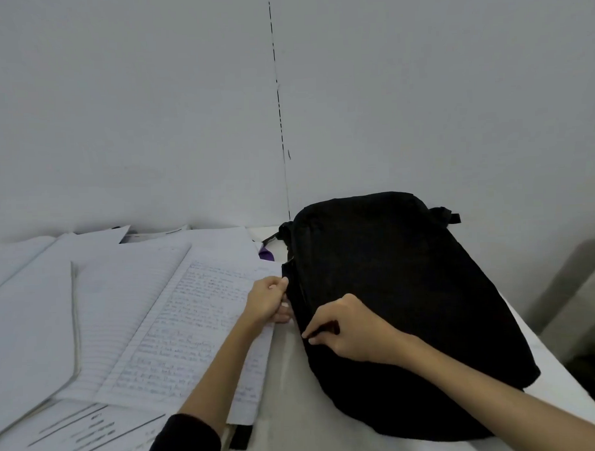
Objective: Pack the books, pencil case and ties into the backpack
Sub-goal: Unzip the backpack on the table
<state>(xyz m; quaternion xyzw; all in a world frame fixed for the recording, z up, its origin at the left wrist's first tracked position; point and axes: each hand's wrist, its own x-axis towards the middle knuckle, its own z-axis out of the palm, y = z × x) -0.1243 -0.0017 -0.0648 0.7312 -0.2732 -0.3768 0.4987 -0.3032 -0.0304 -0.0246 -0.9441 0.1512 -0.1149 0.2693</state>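
A black backpack (403, 289) lies flat on the white table (296, 411), right of centre. My left hand (268, 302) grips its left edge near the zipper line. Lower on the same side, my right hand (347, 328) pinches the fabric or a zipper pull; which one is too dark to tell. An open notebook with handwritten pages (188, 333) lies left of the bag, under my left forearm. A small purple item (266, 254) peeks out between the papers and the bag's top corner. No pencil case is plainly visible.
More open notebooks and loose sheets (39, 318) cover the table's left half up to the white wall (184, 111). A printed sheet (87, 431) lies at the front left. The table's right edge (564, 368) drops off beside the bag.
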